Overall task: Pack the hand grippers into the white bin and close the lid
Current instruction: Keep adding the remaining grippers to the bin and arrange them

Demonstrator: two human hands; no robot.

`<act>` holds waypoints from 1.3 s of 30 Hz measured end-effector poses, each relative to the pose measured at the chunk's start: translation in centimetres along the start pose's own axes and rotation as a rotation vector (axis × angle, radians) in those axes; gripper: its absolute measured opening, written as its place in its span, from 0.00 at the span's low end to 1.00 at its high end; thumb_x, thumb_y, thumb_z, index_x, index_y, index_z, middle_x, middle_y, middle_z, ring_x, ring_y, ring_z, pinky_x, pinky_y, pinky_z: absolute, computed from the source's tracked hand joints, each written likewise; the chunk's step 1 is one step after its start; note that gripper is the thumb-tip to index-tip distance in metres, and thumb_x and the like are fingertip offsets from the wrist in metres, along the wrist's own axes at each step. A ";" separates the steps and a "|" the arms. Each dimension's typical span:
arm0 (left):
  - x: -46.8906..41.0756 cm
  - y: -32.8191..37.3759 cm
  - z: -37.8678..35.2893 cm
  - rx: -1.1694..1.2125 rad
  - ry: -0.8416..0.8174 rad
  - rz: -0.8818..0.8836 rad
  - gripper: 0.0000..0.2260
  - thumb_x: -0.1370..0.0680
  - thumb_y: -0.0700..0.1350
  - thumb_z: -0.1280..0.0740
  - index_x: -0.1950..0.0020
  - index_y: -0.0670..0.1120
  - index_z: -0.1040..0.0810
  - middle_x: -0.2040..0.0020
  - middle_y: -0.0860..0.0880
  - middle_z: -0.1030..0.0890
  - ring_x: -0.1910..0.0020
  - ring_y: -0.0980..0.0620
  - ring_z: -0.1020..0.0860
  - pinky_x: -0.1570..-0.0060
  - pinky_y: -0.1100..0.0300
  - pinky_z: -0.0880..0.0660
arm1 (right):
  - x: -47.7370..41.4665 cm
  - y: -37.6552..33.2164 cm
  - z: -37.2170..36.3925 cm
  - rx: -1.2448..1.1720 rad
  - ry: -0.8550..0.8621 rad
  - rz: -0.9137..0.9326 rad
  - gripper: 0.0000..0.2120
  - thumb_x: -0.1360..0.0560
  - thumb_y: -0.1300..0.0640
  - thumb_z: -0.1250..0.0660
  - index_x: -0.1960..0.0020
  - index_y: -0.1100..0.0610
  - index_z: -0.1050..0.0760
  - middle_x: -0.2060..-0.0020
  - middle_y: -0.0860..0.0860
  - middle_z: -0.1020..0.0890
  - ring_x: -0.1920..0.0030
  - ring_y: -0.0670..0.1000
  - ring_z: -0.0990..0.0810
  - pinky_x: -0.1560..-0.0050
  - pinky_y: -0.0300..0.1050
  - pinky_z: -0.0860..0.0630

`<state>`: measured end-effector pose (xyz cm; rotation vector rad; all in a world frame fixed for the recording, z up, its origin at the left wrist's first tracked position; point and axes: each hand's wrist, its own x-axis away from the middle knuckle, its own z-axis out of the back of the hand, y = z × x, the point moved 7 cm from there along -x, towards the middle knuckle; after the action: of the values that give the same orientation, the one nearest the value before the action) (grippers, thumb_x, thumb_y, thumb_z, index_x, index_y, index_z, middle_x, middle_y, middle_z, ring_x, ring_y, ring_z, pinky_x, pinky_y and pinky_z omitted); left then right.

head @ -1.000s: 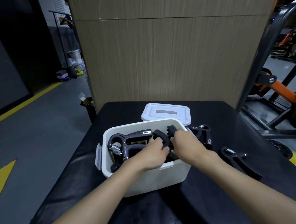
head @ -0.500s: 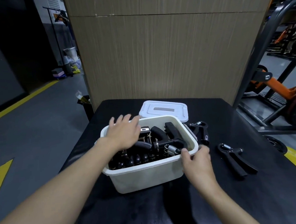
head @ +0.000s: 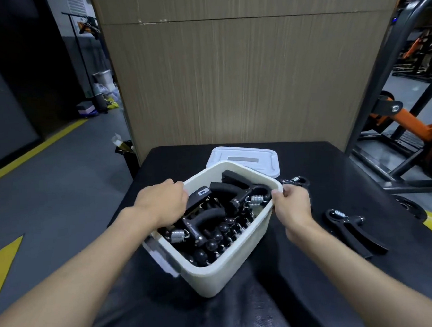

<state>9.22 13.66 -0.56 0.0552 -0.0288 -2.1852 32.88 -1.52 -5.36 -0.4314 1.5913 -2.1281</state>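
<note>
The white bin [head: 231, 263] stands on the black table, turned at an angle, with several black hand grippers [head: 213, 221] piled inside. My left hand [head: 161, 204] grips the bin's far left rim. My right hand [head: 292, 204] holds the bin's right rim near the corner. The white lid [head: 250, 158] lies flat on the table behind the bin. One black hand gripper [head: 353, 233] lies on the table to the right of the bin. Another hand gripper [head: 297, 181] shows just behind my right hand, mostly hidden.
A tall wood-grain panel [head: 242, 73] rises right behind the black table [head: 319, 296]. Orange and black gym equipment [head: 410, 126] stands to the right. Grey floor with yellow markings [head: 3, 264] lies to the left.
Both hands left the bin's contents and took hold of its rims. The bin has rotated so one corner now points toward me.
</note>
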 end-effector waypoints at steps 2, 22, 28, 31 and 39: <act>1.3 0.3 0.4 0.001 0.035 -0.001 0.14 0.15 0.51 0.51 0.57 0.50 0.34 0.52 0.47 0.25 0.52 0.42 0.22 0.53 0.50 0.25 | -1.4 -0.5 -0.8 -0.041 0.007 -0.023 0.10 0.24 0.62 0.37 0.63 0.65 0.25 0.73 0.48 0.31 0.71 0.47 0.37 0.70 0.40 0.38; 6.3 4.0 -1.8 0.499 0.152 0.172 0.21 0.17 0.59 0.54 0.43 0.45 0.30 0.49 0.46 0.31 0.54 0.42 0.29 0.54 0.52 0.33 | -0.2 -1.7 -0.7 -0.060 -0.187 0.131 0.14 0.23 0.71 0.41 0.55 0.60 0.18 0.58 0.59 0.15 0.61 0.49 0.21 0.58 0.42 0.23; 6.5 5.1 -2.7 0.496 0.130 0.188 0.22 0.18 0.59 0.53 0.41 0.44 0.32 0.45 0.46 0.31 0.52 0.42 0.26 0.53 0.49 0.28 | -2.7 0.3 0.4 -0.117 -0.307 0.087 0.13 0.21 0.58 0.40 0.54 0.60 0.17 0.57 0.54 0.14 0.57 0.54 0.19 0.51 0.52 0.23; 6.3 5.7 -2.3 0.341 0.196 0.071 0.37 0.25 0.64 0.62 0.28 0.42 0.36 0.28 0.44 0.35 0.30 0.44 0.34 0.34 0.49 0.33 | -3.8 4.2 3.7 0.542 -0.029 0.125 0.14 0.25 0.51 0.40 0.48 0.56 0.21 0.49 0.56 0.18 0.45 0.58 0.23 0.44 0.54 0.29; 5.8 7.3 -2.7 0.142 0.046 -0.153 0.45 0.30 0.69 0.69 0.18 0.46 0.55 0.18 0.42 0.51 0.19 0.46 0.57 0.22 0.52 0.54 | -4.4 12.2 9.4 1.043 -0.012 -0.177 0.21 0.25 0.62 0.41 0.33 0.57 0.38 0.35 0.62 0.35 0.36 0.64 0.36 0.36 0.60 0.33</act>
<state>11.98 4.66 -3.15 0.1941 -0.1589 -2.3314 43.32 -9.76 -14.24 -0.2139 0.2776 -2.6989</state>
